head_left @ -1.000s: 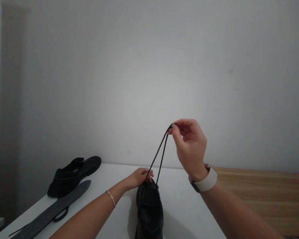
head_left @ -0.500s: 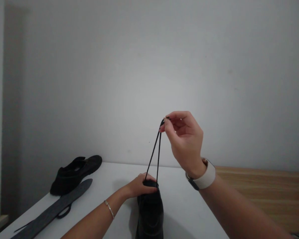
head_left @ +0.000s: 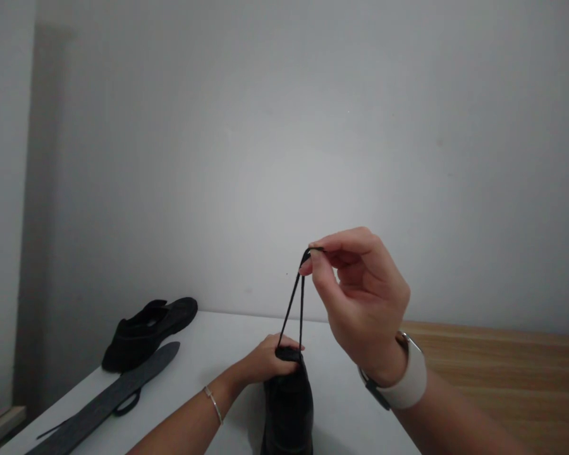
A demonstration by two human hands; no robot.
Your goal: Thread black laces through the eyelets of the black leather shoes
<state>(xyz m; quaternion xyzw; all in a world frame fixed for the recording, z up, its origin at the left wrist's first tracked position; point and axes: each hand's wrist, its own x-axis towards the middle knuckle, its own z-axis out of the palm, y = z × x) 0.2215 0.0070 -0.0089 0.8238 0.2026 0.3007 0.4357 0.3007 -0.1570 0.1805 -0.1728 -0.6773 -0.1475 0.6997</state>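
Note:
A black shoe (head_left: 289, 407) stands on the white table, its heel towards me at the bottom of the view. My left hand (head_left: 268, 359) is wrapped around its tongue area, thumb on the near side and fingers on the far side. Above it, my right hand (head_left: 360, 284) pinches the black shoelace (head_left: 291, 303) between thumb and fingertips. Two strands run taut from the shoe up to that pinch, and a short end pokes out past the fingers. A white-banded watch is on my right wrist, a thin bracelet on my left.
Another black shoe (head_left: 145, 332) lies at the table's left edge. In front of it is a long dark grey strap-like piece (head_left: 109, 398) with a black loop beside it. The white table (head_left: 222, 328) meets a grey wall; a wood-grain surface (head_left: 497, 373) is at right.
My right hand has come lower and nearer with the shoelace, so the strands look shorter. My left hand stays on the shoe. The view has shifted slightly.

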